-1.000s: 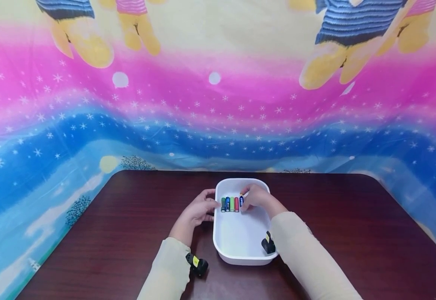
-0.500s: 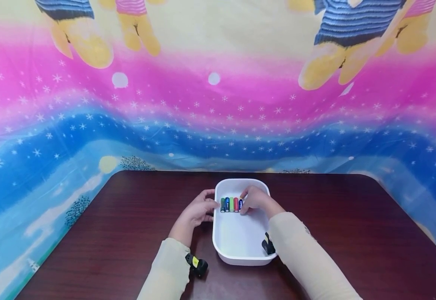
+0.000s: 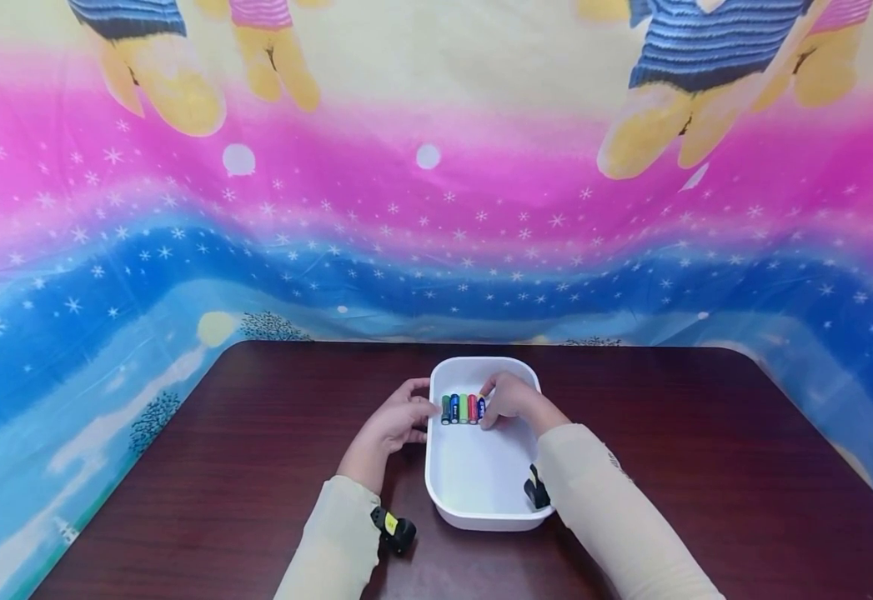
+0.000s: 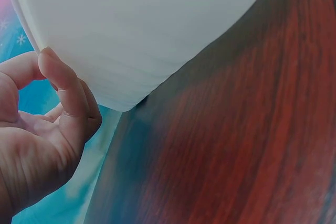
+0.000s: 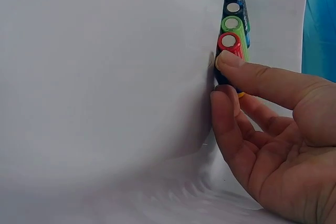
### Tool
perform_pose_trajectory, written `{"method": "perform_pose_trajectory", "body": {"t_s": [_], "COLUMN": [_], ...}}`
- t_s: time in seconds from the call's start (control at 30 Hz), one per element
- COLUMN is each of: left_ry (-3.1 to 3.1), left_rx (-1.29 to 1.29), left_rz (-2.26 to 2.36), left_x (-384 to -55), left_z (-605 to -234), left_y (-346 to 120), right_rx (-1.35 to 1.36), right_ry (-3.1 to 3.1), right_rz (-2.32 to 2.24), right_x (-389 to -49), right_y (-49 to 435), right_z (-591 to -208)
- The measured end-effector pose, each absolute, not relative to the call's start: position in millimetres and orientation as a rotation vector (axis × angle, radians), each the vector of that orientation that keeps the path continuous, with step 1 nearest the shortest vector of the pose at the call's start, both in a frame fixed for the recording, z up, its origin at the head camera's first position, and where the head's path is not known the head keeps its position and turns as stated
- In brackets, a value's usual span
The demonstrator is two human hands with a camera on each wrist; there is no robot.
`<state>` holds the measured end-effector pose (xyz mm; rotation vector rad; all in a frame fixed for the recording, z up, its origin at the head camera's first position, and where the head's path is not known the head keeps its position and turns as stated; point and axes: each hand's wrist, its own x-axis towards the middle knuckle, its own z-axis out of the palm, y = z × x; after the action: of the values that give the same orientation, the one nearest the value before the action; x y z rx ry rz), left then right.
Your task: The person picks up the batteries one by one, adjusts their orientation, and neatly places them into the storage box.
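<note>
A white plastic tub (image 3: pixel 481 475) stands on the table, with a row of batteries side by side near its far left part. From the left they are dark green (image 3: pixel 446 410), blue (image 3: pixel 454 409), light green (image 3: pixel 463 409) and red (image 3: pixel 472 409). My right hand (image 3: pixel 511 397) pinches a dark blue battery (image 3: pixel 481 407) at the row's right end, beside the red one; thumb and fingers cover much of it in the right wrist view. Outside the tub's left side, my left hand (image 3: pixel 394 418) grips the wall, its thumb at the rim.
Both wrists carry small black cameras, the left camera (image 3: pixel 394 531) over the table and the right camera (image 3: pixel 536 487) over the tub. The dark wooden table (image 3: pixel 669 433) extends to either side. A patterned cloth (image 3: pixel 436 208) hangs behind its far edge.
My right hand has moved slightly left, bringing the dark blue battery up close beside the red one. During the last half second almost nothing moves. The left hand stays at the tub's wall.
</note>
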<state>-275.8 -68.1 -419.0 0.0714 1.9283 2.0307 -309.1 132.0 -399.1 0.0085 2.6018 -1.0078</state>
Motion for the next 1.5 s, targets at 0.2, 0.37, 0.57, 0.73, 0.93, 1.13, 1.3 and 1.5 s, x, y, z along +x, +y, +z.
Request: {"method": "perform_pose_trajectory", "body": {"t_s": [0.2,0.37,0.57,0.73,0.93,1.13,1.3,1.5], "left_ry": [1.939,1.937,1.927,1.926,1.93,1.931,1.926,1.926], "left_rx": [0.073,0.068,0.079,0.085,0.089,0.09,0.083,0.07], "left_rz": [2.027,2.032,2.041,2.041,2.026,2.023,2.023,2.029], "left_x": [-276,-277,-276,-276,-276,-276,-276,-277], "left_z": [-418,-419,-419,-419,-418,-416,-417,-419], "left_y": [-68,-68,-68,-67,-67,-66,-66,-66], "right_rx": [0.01,-0.013,-0.036,-0.025,-0.058,-0.118,-0.185,-0.206], "right_ry": [2.592,2.593,2.609,2.612,2.496,2.437,2.46,2.469], "right_rz": [-0.992,-0.964,-0.898,-0.874,-1.147,-1.329,-1.298,-1.244], "right_x": [-312,-311,-308,-309,-310,-312,-309,-303], "right_y": [132,132,130,130,140,168,201,231], "right_z": [-400,-398,-395,-388,-368,-341,-334,-341]}}
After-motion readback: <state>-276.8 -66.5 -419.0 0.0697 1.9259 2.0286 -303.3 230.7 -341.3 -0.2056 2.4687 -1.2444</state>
